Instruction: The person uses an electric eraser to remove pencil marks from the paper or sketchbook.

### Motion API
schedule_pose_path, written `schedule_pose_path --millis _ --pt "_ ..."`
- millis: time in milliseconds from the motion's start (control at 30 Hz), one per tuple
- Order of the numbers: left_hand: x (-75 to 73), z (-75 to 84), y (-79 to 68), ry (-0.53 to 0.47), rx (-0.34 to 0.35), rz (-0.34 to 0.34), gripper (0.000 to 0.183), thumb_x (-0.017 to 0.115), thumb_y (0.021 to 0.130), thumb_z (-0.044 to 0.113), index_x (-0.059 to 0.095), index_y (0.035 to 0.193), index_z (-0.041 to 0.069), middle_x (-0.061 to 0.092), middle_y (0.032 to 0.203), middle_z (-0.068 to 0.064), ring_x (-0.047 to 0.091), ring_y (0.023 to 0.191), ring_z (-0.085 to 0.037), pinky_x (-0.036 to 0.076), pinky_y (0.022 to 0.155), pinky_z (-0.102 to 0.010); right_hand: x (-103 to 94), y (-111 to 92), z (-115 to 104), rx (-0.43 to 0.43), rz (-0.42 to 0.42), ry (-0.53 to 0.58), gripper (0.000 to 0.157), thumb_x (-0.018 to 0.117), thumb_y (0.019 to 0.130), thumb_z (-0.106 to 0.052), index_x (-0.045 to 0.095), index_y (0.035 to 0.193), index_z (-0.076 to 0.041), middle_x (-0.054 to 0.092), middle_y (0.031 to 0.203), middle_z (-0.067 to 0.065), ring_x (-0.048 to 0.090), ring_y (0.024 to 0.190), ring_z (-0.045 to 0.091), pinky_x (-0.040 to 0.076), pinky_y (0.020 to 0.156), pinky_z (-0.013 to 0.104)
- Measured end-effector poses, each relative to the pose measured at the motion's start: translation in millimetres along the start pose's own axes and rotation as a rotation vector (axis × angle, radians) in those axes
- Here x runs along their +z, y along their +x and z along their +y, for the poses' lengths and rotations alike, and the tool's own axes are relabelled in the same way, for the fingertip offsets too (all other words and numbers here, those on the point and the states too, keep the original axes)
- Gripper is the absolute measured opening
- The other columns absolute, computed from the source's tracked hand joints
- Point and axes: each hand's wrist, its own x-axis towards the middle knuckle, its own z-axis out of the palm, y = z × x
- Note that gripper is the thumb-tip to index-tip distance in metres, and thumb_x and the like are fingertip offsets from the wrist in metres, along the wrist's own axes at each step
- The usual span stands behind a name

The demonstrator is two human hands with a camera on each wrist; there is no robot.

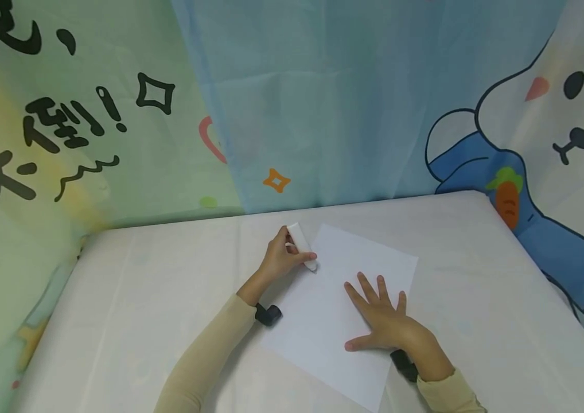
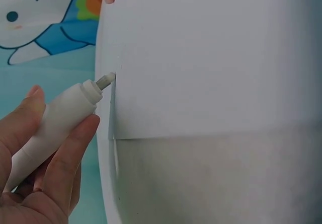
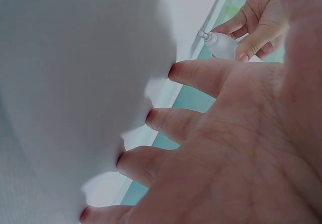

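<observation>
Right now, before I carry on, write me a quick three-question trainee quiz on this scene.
1. Fill the gap: the ____ hand grips the white tube.
2. True or false: the right hand is balled into a fist.
3. Choose one. The tube's end nearer the paper is: A. broad and flat; B. narrow; C. forked.

Key:
1. Left: the left hand has it.
2. False: its fingers are spread on the paper.
3. B.
</observation>
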Motion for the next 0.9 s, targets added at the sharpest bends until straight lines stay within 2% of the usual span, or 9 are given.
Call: schedule_pose_path --millis 267,900 --pt "0.9 -1.5 2.3 -0.006 0.001 -0.008 0.053 0.079 0.081 0.006 0.043 0.119 -0.005 0.054 0.096 -0.013 0.058 0.073 -0.011 0.047 0.062 -0.019 -1.2 -0.2 -0.5 0.009 -0.011 -0.001 0.117 0.086 0.067 -0.045 0.020 0.152 0.002 -0.006 0.157 0.032 -0.017 0.136 0.060 -0.017 0.093 0.080" --pt "2.9 -0.7 8.1 0.000 -0.002 0.007 0.055 0.080 0.082 0.008 0.043 0.120 -0.005 0.055 0.100 -0.015 0.056 0.073 -0.012 0.047 0.062 -0.019 -1.8 -1.9 -1.1 0.011 -0.008 -0.003 0.118 0.086 0.067 -0.046 0.020 0.152 0.002 -0.006 0.157 0.031 -0.017 0.136 0.060 -0.016 0.094 0.079"
